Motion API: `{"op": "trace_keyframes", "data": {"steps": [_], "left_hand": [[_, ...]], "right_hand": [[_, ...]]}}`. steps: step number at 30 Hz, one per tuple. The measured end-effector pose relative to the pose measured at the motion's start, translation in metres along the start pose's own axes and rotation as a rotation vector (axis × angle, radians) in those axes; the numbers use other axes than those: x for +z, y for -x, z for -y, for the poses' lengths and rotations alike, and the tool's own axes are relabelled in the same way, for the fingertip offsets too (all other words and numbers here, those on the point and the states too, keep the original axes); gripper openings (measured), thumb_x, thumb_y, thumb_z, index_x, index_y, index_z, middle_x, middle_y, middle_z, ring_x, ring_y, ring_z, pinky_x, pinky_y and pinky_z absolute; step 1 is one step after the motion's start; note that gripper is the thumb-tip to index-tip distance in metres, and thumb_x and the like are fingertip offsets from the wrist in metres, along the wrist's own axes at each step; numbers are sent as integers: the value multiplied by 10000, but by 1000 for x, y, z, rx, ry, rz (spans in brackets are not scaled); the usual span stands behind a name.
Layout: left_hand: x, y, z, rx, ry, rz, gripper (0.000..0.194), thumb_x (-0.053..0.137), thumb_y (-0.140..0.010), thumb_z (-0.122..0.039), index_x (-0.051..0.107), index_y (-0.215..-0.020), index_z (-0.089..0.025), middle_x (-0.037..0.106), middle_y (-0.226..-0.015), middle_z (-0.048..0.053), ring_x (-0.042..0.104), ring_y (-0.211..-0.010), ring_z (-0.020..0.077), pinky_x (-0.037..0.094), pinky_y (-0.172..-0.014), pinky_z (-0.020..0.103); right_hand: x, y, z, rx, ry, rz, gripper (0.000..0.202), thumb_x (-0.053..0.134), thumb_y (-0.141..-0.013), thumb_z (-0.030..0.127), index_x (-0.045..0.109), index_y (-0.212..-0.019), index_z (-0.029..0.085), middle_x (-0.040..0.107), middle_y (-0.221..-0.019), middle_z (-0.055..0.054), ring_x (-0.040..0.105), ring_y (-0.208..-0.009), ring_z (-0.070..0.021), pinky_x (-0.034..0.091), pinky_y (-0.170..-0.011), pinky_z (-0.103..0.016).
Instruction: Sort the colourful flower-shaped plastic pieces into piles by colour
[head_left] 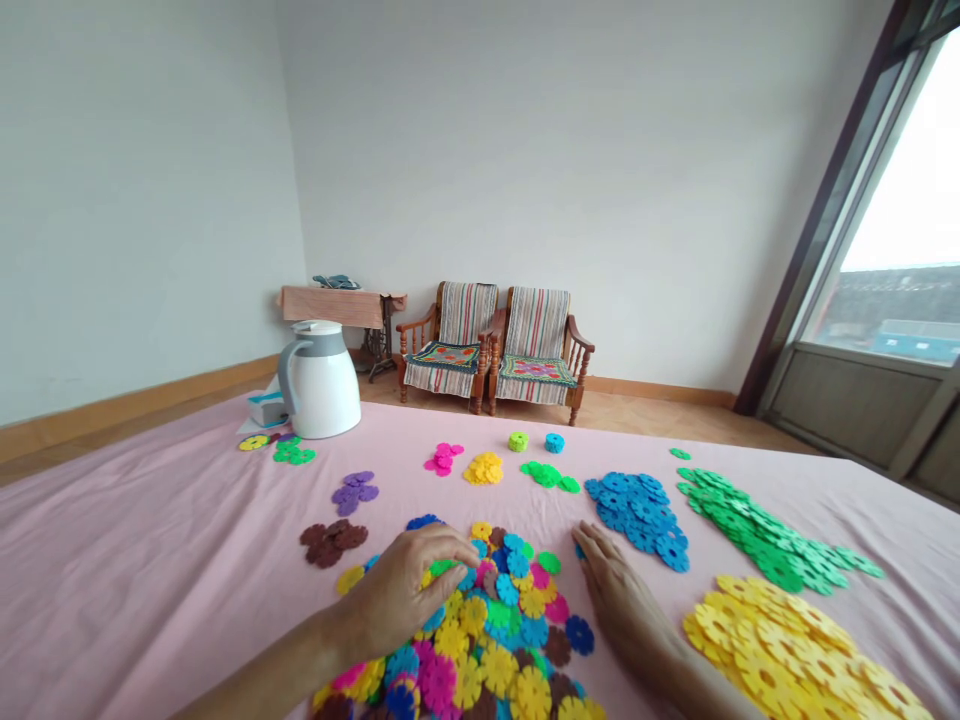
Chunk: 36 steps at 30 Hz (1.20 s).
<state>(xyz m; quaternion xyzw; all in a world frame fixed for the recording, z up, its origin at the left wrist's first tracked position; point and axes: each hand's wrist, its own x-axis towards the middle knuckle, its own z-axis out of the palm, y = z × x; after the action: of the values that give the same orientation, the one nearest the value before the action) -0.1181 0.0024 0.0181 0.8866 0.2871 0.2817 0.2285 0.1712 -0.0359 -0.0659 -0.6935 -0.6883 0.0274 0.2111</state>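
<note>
The mixed heap of flower-shaped discs [469, 682] lies on the pink cloth [187, 560], many colours jumbled together, with both hands at its edges. The left hand [405, 580] comes in over the heap's left side, forearm slanting in from the near left, wrist slightly arched, back of the hand uppermost. Its fingers curve over the discs, and the thumb stretches along below the forefinger with a gap between them; I cannot tell whether a disc is pinched at the tips. The right hand [609, 575] is laid low just right of the heap, palm down, fingers nearly straight and close alongside each other, pointing away from the body, curled round nothing. A single blue disc [579, 551] peeks out by its fingertips, partly covered

To the right of the heap, past that hand, are a blue pile [637, 515], a green pile [765, 530] and, nearest the body, a large yellow pile [795, 650]. Left of the heap sit brown discs [334, 543] and, a little farther off, purple discs [354, 492]. Beyond the heap lie pink discs [443, 459] and a small yellow cluster [484, 468]; a white jug [326, 390] stands beyond it to the left
</note>
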Motion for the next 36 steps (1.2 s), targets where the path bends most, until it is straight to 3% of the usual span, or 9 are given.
{"op": "trace_keyframes", "data": {"steps": [7, 14, 17, 20, 22, 25, 27, 30, 36], "left_hand": [[5, 3, 13, -74, -27, -50, 210, 466, -861, -237, 667, -924, -229, 672, -914, 4, 608, -878, 138, 467, -817, 243], [-5, 4, 17, -47, -42, -27, 233, 439, -887, -268, 657, -960, -231, 656, -966, 18, 591, -932, 139, 457, -868, 255], [-21, 17, 9, -17, -89, 86, 320, 503, -856, -381, 570, -1150, -276, 574, -1189, 27, 505, -1119, 179, 396, -982, 317], [-37, 39, 2, -17, -158, 253, 694, 625, -720, -532, 359, -1337, -356, 350, -1421, 23, 311, -1293, 268, 278, -1065, 442], [-41, 55, -1, -21, -185, 346, 857, 654, -653, -584, 242, -1380, -394, 211, -1483, 17, 206, -1334, 326, 210, -1066, 526], [-38, 70, -3, -9, -200, 445, 894, 649, -660, -575, 163, -1392, -412, 98, -1503, 11, 124, -1346, 366, 147, -1048, 594], [-31, 71, -3, 6, -205, 464, 842, 628, -703, -535, 160, -1392, -414, 88, -1501, 6, 108, -1349, 363, 136, -1046, 602], [-20, 64, -2, 43, -208, 441, 808, 612, -722, -531, 174, -1390, -412, 120, -1495, 3, 125, -1347, 358, 129, -1052, 596], [-6, 40, 1, 75, -283, 403, 784, 523, -740, -629, 202, -1400, -354, 187, -1482, 46, 191, -1332, 360, 156, -1049, 593]], "right_hand": [[5, -26, 2, -110, -22, -31, 477, 255, -858, 151, 470, -1284, 142, 451, -1356, -99, 380, -1270, -173, 315, -1059, -374], [11, -53, 8, -100, -41, -99, 427, 277, -888, 214, 492, -1245, 122, 492, -1314, -124, 432, -1229, -205, 346, -1034, -405], [0, -33, 22, -122, -40, -196, 433, 323, -896, 305, 486, -1251, 116, 500, -1299, -136, 408, -1246, -233, 314, -1056, -433], [-16, 5, 42, -254, -81, -185, 459, 383, -888, 397, 426, -1312, 224, 478, -1333, -80, 408, -1248, -234, 374, -1020, -424], [-21, 31, 54, -425, -58, -94, 589, 473, -837, 463, 324, -1375, 274, 436, -1370, -65, 402, -1251, -266, 388, -1001, -446], [-14, 52, 65, -702, 3, -30, 644, 503, -828, 459, 221, -1399, 362, 487, -1325, -17, 484, -1184, -261, 444, -945, -415], [-5, 55, 68, -778, 49, -50, 614, 483, -850, 430, 199, -1394, 394, 512, -1294, 0, 520, -1147, -252, 466, -915, -399], [2, 50, 70, -773, 67, -51, 586, 468, -863, 411, 208, -1387, 402, 482, -1314, -5, 501, -1166, -259, 457, -922, -415], [-14, 35, 77, -689, 11, 127, 619, 475, -848, 442, 204, -1399, 358, 335, -1411, -45, 377, -1261, -285, 403, -973, -467]]}}
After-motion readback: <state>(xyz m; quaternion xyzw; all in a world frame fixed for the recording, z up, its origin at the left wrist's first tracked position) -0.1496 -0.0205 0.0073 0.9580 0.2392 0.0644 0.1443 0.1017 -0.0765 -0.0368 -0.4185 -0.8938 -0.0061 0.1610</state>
